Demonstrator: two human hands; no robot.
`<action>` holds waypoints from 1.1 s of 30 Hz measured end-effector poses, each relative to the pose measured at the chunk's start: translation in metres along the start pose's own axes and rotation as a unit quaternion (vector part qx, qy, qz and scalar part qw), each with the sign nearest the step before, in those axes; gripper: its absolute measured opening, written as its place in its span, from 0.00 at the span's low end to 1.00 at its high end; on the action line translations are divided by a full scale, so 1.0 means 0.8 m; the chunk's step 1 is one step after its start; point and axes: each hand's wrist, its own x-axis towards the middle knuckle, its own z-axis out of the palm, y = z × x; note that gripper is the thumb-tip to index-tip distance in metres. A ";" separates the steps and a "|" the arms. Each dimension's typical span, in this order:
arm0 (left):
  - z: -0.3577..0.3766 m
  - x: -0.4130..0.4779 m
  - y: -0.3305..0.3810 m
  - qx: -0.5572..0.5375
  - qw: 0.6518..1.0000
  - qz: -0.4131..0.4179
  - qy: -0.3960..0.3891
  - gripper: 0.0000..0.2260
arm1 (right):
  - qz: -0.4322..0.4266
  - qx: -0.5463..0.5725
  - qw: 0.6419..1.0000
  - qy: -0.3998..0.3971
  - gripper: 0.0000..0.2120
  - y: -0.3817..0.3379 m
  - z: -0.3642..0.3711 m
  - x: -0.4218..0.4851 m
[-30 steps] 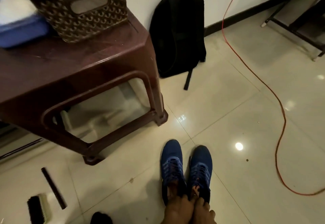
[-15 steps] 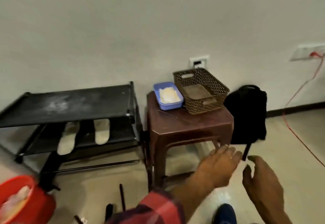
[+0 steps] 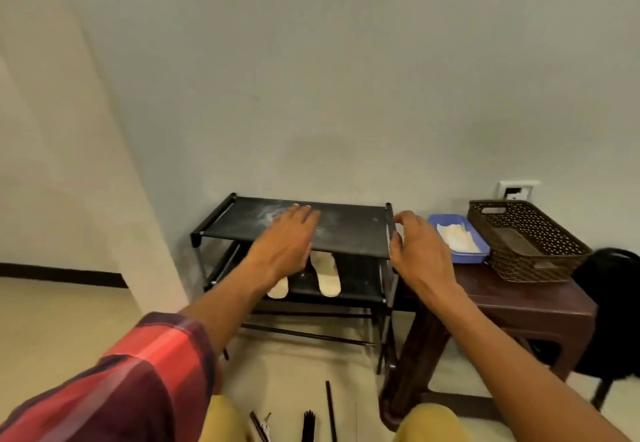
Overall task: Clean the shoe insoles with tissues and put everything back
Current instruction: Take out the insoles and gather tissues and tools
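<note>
- Lying side by side on the black shoe rack's [image 3: 353, 230] middle shelf are two pale insoles [image 3: 326, 273], one partly hidden.
- The left hand [image 3: 287, 237] is stretched out before the rack, fingers straight, holding nothing.
- The right hand [image 3: 415, 245] hovers by the rack's right post, loosely bent, empty.
- Tissues [image 3: 457, 239] sit in a blue tray [image 3: 467, 258] on the brown stool [image 3: 519, 297], beside a basket [image 3: 540, 256].

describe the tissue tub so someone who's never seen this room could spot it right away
Find the dark brown plastic stool standing right of the black shoe rack against the wall. On its top sit two containers; the shallow blue plastic tub holding white tissues is the one nearer the rack. Its neighbour, a dark brown perforated basket, is taller.
</note>
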 end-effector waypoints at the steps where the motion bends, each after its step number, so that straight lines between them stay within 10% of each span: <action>1: -0.006 -0.008 -0.024 0.006 1.000 -0.011 0.000 0.31 | -0.009 0.001 1.000 -0.001 0.13 -0.016 0.007 0.008; 33: 0.343 -0.050 -0.130 0.016 0.969 -0.055 -0.241 0.34 | -0.059 -0.115 0.942 -0.309 0.22 0.019 0.382 -0.050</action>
